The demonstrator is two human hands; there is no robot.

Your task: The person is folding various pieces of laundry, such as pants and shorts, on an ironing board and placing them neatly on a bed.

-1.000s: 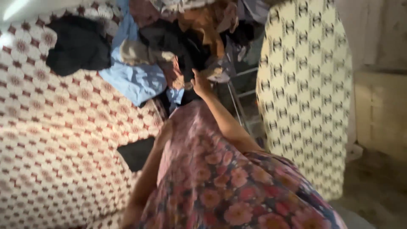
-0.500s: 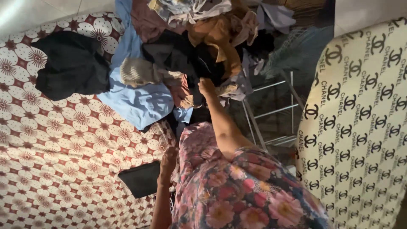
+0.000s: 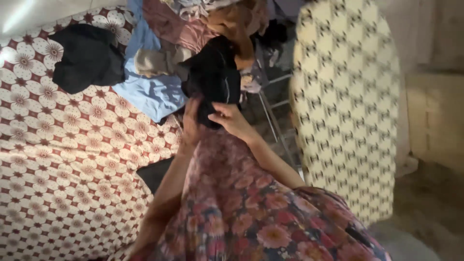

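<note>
Hands: left hand (image 3: 192, 126) and right hand (image 3: 232, 121), each grip closed on black garment (image 3: 212, 77).

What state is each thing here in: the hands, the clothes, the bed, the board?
left hand: gripping the black garment from below
right hand: gripping the black garment
black garment: lifted, bunched
clothes pile: heaped, unfolded
blue garment: spread flat on the bed
dark garment: crumpled on the bed
bedspread: spread out
ironing board: standing, bare
</note>
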